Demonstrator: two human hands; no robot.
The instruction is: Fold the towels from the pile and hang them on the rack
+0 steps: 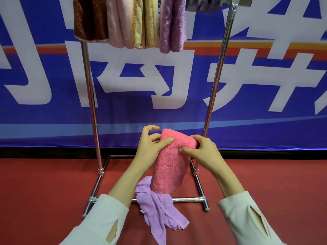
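- Pink towel: held in the air in front of the rack, low between its two posts. It is folded to a narrow strip, fold edge up and free end hanging down.
- Left hand: thumb pressed on the towel's front, fingers curled behind the left edge, so it pinches the fold.
- Right hand: thumb on the front, fingers wrapped over the top right corner, gripping it.
- Judgement: both hands grip near the top so the layers stay aligned. The fold looks finished or nearly so, and hanging is not yet done.
- Lilac towel: crumpled on the red surface, lying across the rack's front base bar, just under the pink towel. Judged to be what is left of the pile.
- Rack top bar holds, left to right, brown, pale pink, yellow and purple towels, packed side by side.
- Something grey is at the right of these, cut off by the frame.
- No bin or basket is seen.
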